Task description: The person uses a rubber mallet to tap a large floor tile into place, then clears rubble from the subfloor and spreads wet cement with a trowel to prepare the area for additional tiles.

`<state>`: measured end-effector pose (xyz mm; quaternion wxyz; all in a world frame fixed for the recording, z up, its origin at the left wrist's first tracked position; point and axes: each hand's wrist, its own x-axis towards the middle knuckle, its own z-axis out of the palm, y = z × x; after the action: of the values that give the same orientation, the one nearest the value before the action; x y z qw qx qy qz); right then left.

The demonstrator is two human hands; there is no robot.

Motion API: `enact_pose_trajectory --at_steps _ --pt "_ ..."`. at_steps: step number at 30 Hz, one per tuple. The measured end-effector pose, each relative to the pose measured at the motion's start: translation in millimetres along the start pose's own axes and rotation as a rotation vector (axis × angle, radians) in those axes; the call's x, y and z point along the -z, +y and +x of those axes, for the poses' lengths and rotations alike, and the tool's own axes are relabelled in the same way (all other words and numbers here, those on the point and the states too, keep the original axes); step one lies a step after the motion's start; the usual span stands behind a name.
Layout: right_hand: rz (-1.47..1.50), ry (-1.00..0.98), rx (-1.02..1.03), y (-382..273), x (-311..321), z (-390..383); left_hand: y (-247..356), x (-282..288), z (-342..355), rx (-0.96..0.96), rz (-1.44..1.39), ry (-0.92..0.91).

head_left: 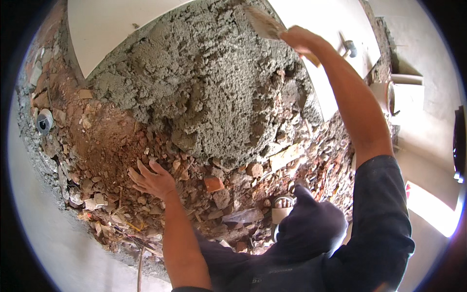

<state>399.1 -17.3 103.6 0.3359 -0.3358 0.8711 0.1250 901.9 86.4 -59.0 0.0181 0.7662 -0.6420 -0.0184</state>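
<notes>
My right hand (300, 40) is closed round the handle of a trowel (265, 24), which reaches up and left over the far right part of a wet grey mortar bed (204, 92). The trowel's blade is coated with mortar and lies close to the edge of the right-hand white tile (335, 24). Lower down, my left hand (154, 182) has its fingers spread above the broken rubble (116, 160), holding nothing. Whether it touches the rubble, I cannot tell. A second large white tile (109, 31) borders the mortar at the far left.
A mallet (349, 47) with a dark head rests on the right tile. A grey pipe end (44, 121) sticks up at the left. Near my sandalled foot (282, 209) lie a red brick piece (213, 184) and loose stones. Pale walls (44, 209) bound the floor.
</notes>
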Motion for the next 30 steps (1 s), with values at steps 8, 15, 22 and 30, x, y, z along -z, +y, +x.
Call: enact_pose_trajectory --at_steps 8,15,22,30 --pt "0.174 0.025 -0.088 130 -83 -89 4 7 1 -0.026 -0.033 0.007" --pt "-0.320 0.542 0.805 159 -154 -160 3 5 2 0.017 0.022 -0.042" --pt "-0.322 0.586 0.172 89 -83 -13 3 3 1 0.019 0.016 -0.019" --pt "-0.639 -0.010 0.804 -4 -110 -142 7 9 1 0.046 -0.016 -0.037"
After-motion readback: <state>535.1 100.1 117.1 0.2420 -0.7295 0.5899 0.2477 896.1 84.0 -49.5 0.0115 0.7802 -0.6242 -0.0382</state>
